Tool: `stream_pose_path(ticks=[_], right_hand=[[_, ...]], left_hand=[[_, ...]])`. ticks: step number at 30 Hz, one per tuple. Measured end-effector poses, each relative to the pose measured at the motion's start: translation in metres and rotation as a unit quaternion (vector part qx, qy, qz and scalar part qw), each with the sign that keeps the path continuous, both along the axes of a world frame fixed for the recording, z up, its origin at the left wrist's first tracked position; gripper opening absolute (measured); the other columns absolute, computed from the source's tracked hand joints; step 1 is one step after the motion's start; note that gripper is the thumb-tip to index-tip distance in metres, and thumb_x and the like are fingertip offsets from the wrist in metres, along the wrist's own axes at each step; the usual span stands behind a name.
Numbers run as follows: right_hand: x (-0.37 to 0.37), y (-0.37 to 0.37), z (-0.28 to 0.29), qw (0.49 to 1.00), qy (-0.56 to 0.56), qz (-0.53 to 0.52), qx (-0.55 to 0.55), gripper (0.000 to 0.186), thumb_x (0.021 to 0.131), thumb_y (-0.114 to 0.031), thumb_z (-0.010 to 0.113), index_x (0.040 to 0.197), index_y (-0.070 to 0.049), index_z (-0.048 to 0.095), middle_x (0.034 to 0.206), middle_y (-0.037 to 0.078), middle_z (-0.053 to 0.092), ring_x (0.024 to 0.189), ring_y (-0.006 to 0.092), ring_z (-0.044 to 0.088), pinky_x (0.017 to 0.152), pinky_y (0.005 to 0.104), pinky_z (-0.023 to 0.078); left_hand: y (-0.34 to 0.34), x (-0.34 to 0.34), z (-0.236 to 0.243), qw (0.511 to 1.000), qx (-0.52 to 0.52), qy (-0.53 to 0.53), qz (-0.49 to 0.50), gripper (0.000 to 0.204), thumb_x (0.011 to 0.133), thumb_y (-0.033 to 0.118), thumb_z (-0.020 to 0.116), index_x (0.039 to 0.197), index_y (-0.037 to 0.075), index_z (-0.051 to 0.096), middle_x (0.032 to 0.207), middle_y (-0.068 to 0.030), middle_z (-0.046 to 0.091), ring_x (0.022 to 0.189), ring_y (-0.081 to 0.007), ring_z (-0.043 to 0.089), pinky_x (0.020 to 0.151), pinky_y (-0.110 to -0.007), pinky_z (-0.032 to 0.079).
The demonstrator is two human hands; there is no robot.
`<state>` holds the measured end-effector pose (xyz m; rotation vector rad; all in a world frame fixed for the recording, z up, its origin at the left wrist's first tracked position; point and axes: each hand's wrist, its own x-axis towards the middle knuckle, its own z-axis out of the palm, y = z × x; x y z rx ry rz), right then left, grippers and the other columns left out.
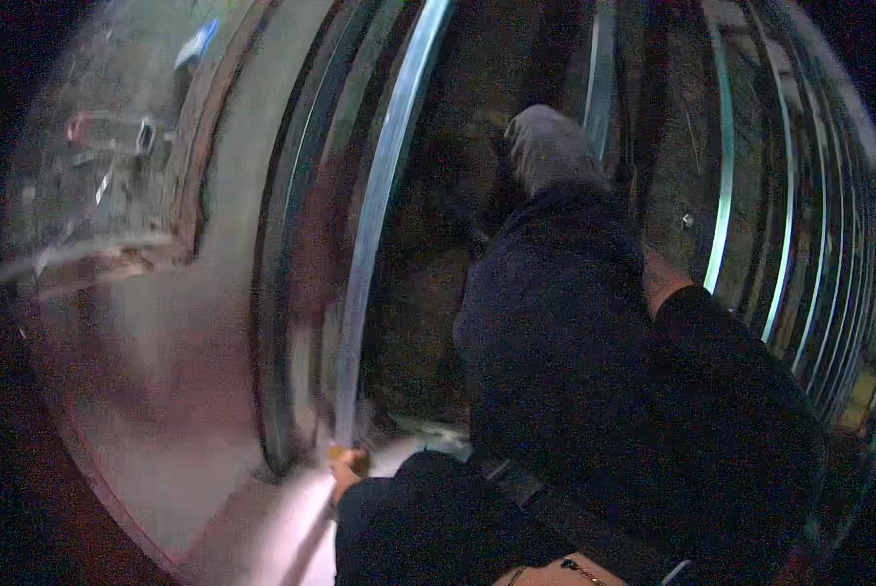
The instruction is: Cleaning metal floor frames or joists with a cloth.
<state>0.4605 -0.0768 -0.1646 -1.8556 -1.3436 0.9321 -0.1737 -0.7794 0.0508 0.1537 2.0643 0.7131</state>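
My left hand (346, 472), out of a black sleeve, is low in the head view beside the lower end of a long pale metal bar (377, 205). Its fingers look closed round something small and yellowish-brown, too blurred to name. Light falls on the surface just below it. On the other side, my right hand (662, 280) shows only about the wrist, past the end of its black sleeve. My dark-clothed leg hides the fingers, so what they touch cannot be seen.
Several upright metal strips (724, 186) stand in a row to the right. My leg, ending in a grey rounded part (555, 146), crosses the middle. A smooth pale panel (193, 361) fills the left, with a brownish ledge (106, 264) and blurred clutter beyond it.
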Motion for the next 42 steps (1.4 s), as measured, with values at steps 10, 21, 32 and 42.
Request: stream_pose_path(ticks=[10, 21, 32, 42], right_hand=[[0.122, -0.066, 0.006, 0.900, 0.409, -0.032, -0.150, 0.034, 0.093, -0.036, 0.053, 0.109, -0.008, 0.059, 0.087, 0.005, 0.061, 0.068, 0.0207, 0.061, 0.052, 0.0369, 0.052], [-0.042, 0.039, 0.063, 0.940, -0.301, 0.149, 0.067, 0.036, 0.094, -0.036, 0.051, 0.106, -0.003, 0.058, 0.091, 0.022, 0.063, 0.081, 0.0345, 0.064, 0.076, 0.0475, 0.050], [-0.058, 0.022, 0.144, 0.952, -0.258, -0.117, -0.117, 0.062, 0.098, -0.037, 0.038, 0.140, 0.010, 0.032, 0.136, 0.028, 0.046, 0.119, 0.0417, 0.051, 0.099, 0.0494, 0.041], [-0.057, 0.020, 0.165, 0.961, -0.238, -0.104, -0.093, 0.061, 0.097, -0.034, 0.041, 0.140, 0.009, 0.033, 0.136, 0.029, 0.046, 0.115, 0.0390, 0.054, 0.094, 0.0481, 0.045]], left_hand=[[-0.021, 0.036, -0.065, 0.861, -0.377, 0.295, -0.169, 0.061, 0.058, 0.033, 0.078, 0.105, -0.001, 0.058, 0.109, -0.0209, 0.061, 0.108, -0.0358, 0.057, 0.096, -0.045, 0.045], [0.399, 0.123, -0.068, 0.778, -0.055, 0.467, -0.417, 0.080, 0.067, 0.010, 0.064, 0.136, -0.007, 0.026, 0.124, -0.0258, 0.045, 0.116, -0.0410, 0.048, 0.100, -0.047, 0.040], [0.788, 0.207, -0.080, 0.735, -0.071, 0.500, -0.452, 0.074, 0.067, 0.021, 0.072, 0.125, -0.004, 0.032, 0.119, -0.0232, 0.052, 0.106, -0.0399, 0.058, 0.092, -0.044, 0.050], [0.750, 0.172, -0.076, 0.675, 0.127, 0.487, -0.539, 0.120, 0.059, 0.044, 0.083, 0.142, -0.008, 0.015, 0.128, -0.0309, 0.042, 0.121, -0.0443, 0.042, 0.102, -0.048, 0.037]])
